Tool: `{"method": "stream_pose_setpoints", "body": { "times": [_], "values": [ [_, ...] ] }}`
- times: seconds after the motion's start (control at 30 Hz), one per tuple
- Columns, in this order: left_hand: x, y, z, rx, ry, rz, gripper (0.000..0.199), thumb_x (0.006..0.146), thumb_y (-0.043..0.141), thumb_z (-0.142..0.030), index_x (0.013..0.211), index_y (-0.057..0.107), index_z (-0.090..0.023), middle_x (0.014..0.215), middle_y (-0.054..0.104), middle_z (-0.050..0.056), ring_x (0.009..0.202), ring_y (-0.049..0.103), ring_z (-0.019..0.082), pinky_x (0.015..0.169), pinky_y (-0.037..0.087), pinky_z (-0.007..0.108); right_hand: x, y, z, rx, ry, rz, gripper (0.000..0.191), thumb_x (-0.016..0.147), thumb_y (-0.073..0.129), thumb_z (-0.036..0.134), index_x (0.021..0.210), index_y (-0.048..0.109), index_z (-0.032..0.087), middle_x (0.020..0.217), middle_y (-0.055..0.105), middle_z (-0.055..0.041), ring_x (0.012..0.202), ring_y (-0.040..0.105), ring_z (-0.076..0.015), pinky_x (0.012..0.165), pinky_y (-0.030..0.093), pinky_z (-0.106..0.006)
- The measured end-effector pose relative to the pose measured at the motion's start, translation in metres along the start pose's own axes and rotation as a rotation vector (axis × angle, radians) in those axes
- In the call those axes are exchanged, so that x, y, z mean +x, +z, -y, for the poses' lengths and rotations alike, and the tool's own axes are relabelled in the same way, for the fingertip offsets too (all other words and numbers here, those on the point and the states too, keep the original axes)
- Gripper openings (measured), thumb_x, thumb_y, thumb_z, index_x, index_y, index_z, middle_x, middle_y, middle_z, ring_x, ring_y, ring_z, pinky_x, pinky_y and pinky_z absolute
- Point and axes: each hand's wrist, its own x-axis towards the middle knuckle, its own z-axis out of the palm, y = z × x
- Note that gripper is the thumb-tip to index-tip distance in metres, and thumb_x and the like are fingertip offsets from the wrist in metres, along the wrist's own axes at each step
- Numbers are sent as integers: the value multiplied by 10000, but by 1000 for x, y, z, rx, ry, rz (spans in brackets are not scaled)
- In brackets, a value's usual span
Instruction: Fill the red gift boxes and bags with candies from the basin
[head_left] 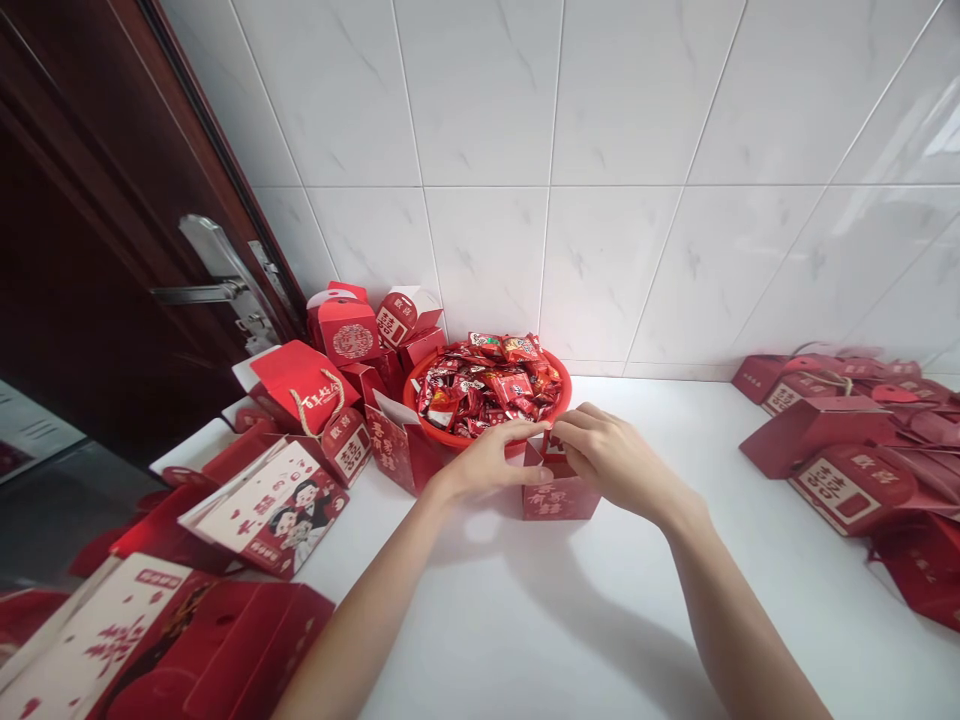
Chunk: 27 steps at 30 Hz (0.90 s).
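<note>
A small red gift box (561, 499) with white inner sides and printed characters stands upright on the white table, its top part raised. My left hand (491, 460) grips the box from the left, thumb along its front edge and fingers reaching towards the top. My right hand (596, 440) is closed at the upper right of the box, its bent fingers on the top flap; the fingertips are partly hidden. Just behind both hands sits a round red basin (564, 392), heaped with red-wrapped sweets (510, 385).
Many red gift boxes (270, 510) crowd the left side, some with flaps up and one with a rope handle. More closed boxes (844, 485) are piled at the right. A tiled wall (622, 270) borders the white table (645, 600) behind; a dark door (97, 200) stands at left.
</note>
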Motion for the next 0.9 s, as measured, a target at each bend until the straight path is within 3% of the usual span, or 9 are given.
{"method": "stream_pose_setpoints", "body": {
  "times": [0.2, 0.47, 0.73, 0.9],
  "values": [
    [-1, 0, 0, 20, -30, -4, 731, 697, 867, -429, 1366, 641, -241, 1445, 609, 87, 1395, 498, 336, 1179, 390, 459, -4, -8, -7, 197, -11, -84, 247, 950, 439, 74, 864, 626, 211, 910, 658, -75, 857, 587, -209, 669, 463, -296],
    [-1, -1, 0, 47, -18, 4, 728, 707, 848, -493, 1363, 641, -254, 1447, 607, 81, 1429, 462, 329, 1197, 369, 454, -10, -19, -17, 407, 69, -115, 193, 955, 483, 192, 932, 671, 233, 897, 700, -40, 706, 592, -164, 625, 461, -278],
    [-1, -1, -2, 46, -50, -5, 753, 673, 872, -446, 1356, 649, -221, 1435, 617, 95, 1393, 501, 343, 1187, 379, 457, -4, -12, -18, 565, 69, -4, 180, 945, 545, 261, 943, 720, 224, 850, 731, -21, 687, 594, -150, 643, 464, -269],
    [0, -1, -3, 18, -19, 1, 710, 674, 878, -431, 1327, 673, -240, 1413, 634, 95, 1375, 520, 338, 1180, 376, 471, -1, -5, -20, 673, 22, 77, 207, 929, 608, 338, 837, 750, 219, 767, 729, -14, 661, 593, -150, 617, 473, -266]
  ]
}}
